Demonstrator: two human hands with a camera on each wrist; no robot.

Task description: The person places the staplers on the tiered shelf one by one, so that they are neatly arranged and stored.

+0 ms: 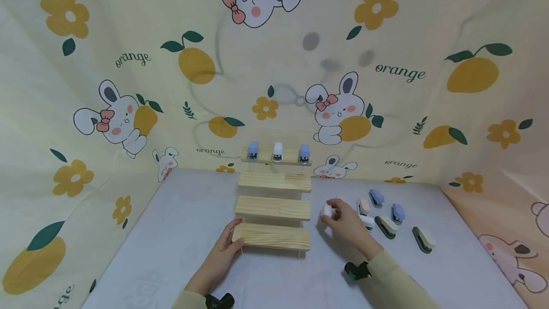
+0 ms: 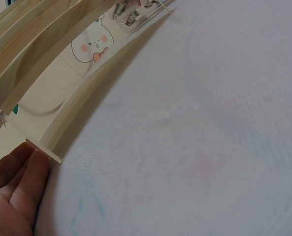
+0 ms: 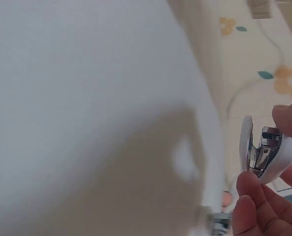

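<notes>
My left hand (image 1: 224, 247) grips the left end of the lowest step of a wooden tiered rack (image 1: 272, 236), thumb at its front edge. In the left wrist view, curled fingers (image 2: 30, 172) lie beside the rack's pale foot. To the rack's right, my right hand (image 1: 345, 223) pinches a small white stapler (image 1: 327, 211) above the table. The right wrist view shows that stapler (image 3: 269, 152) side-on, its metal inside visible between thumb and fingers. On the top step stand a blue stapler (image 1: 253, 150), a white stapler (image 1: 277, 151) and another blue stapler (image 1: 304, 153).
Right of my right hand lie several staplers: a pink stapler (image 1: 363, 205), a partly hidden white stapler (image 1: 367, 223), blue staplers (image 1: 376, 197), and green-and-cream staplers (image 1: 423, 240). A printed cloth (image 1: 266, 61) hangs behind the white-covered table (image 1: 171, 232).
</notes>
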